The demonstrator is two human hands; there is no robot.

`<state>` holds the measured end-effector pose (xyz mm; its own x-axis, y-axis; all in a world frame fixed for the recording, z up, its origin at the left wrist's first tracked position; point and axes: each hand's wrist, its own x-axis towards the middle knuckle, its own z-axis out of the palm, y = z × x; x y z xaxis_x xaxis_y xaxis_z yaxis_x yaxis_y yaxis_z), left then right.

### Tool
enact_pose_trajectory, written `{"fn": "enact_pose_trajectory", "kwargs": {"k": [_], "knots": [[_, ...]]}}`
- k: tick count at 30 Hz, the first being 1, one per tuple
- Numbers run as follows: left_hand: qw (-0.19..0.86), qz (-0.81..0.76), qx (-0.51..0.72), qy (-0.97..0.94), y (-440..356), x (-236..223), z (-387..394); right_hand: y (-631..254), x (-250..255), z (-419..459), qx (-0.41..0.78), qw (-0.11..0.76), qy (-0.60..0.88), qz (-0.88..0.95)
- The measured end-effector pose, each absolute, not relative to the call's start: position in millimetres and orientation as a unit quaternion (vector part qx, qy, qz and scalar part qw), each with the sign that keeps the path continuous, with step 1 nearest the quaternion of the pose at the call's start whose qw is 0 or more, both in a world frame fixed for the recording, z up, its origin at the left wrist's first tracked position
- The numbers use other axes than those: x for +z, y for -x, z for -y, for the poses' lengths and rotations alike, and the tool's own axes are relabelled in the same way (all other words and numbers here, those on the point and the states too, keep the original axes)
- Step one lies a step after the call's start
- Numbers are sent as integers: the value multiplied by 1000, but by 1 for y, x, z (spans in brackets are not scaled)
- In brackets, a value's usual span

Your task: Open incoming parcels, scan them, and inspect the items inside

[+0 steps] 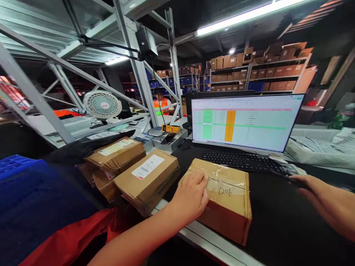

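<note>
A taped cardboard box [226, 207] with "1206" handwritten on top sits at the front edge of the black desktop. My left hand [192, 192] grips its left side, fingers bent over the top edge. At the far right, my right hand [321, 192] is closed around a slim dark object [299, 181] whose kind I cannot make out. Just beyond that hand are the keyboard's [241, 161] right end and a pale, blurred item. Left of the taped box lies another cardboard box [145, 175] with a white barcode label.
A monitor [246, 123] showing a spreadsheet stands behind the keyboard. More boxes [113, 153] are stacked on the left, near a blue crate [19, 166]. A white basket [307, 149] holds plastic-wrapped items. Further back are a fan [102, 104], a person in an orange vest [163, 104] and shelves.
</note>
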<state>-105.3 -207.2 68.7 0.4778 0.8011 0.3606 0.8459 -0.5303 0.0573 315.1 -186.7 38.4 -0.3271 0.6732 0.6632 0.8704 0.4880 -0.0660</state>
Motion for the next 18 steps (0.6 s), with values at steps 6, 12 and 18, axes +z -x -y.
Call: {"fn": "enact_pose_trajectory", "kwargs": {"k": [6, 12, 18], "knots": [[105, 468, -202, 854, 106, 62, 201, -281, 34, 188, -189, 252, 327, 891], [139, 454, -236, 848, 109, 55, 203, -266, 41, 178, -285, 154, 281, 903], [139, 472, -224, 841, 107, 56, 207, -259, 37, 155, -266, 177, 285, 903]]}}
